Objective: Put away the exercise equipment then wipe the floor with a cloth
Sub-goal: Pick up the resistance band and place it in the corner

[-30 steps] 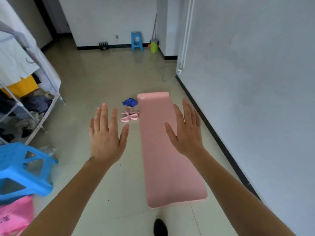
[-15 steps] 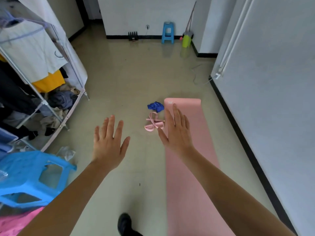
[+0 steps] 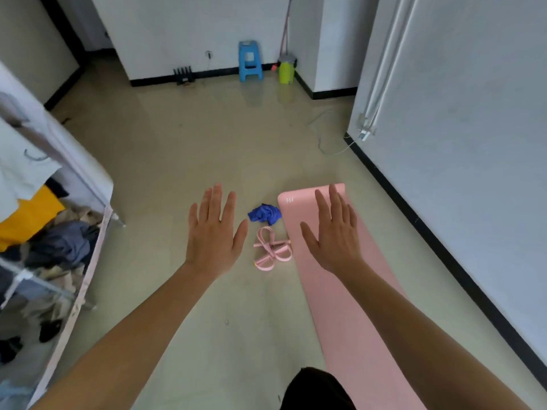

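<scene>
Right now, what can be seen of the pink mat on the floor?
The pink mat lies unrolled and flat on the floor, beside the right wall. It looks like smooth foam, with rounded far corners and a small white mark. A pink strap meets its left edge. The right hand is raised above it.

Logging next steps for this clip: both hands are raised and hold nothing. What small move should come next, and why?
Probably lower the left hand to the pink band: it lies loose on the floor beside the unrolled pink mat, near the blue cloth, and looks quickest to clear. The right hand is open too.
</scene>
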A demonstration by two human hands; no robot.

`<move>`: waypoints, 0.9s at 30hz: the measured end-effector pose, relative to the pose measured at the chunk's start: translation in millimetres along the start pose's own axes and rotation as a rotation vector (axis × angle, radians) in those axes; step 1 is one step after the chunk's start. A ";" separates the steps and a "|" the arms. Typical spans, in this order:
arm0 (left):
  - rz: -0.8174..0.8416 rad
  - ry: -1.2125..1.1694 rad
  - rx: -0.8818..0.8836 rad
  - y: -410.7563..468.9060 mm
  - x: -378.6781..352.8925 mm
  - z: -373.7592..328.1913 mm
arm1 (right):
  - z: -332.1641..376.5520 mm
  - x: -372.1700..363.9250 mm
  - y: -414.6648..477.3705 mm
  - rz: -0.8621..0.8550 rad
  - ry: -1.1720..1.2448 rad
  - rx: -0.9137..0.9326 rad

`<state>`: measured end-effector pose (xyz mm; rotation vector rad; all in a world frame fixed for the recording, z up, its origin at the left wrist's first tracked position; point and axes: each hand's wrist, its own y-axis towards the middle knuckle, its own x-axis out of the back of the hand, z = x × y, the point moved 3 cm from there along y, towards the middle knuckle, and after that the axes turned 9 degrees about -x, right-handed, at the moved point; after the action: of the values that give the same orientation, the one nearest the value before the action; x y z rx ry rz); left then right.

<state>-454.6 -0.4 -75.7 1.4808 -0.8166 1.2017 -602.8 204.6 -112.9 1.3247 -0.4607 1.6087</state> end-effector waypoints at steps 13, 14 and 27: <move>0.432 -0.019 -0.046 242.6 -184.0 111.5 | -28.4 -161.9 264.7 0.232 -0.025 -0.250; 0.429 -0.004 -0.074 267.3 -187.7 118.8 | -27.0 -166.4 289.3 0.223 -0.035 -0.251; 0.689 -0.077 -0.474 479.0 -351.9 209.8 | -15.6 -301.3 424.7 0.348 -0.075 -0.584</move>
<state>-936.9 -355.6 -272.1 0.8734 -1.6216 1.3102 -986.2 -109.9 -272.5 0.8882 -1.1600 1.5299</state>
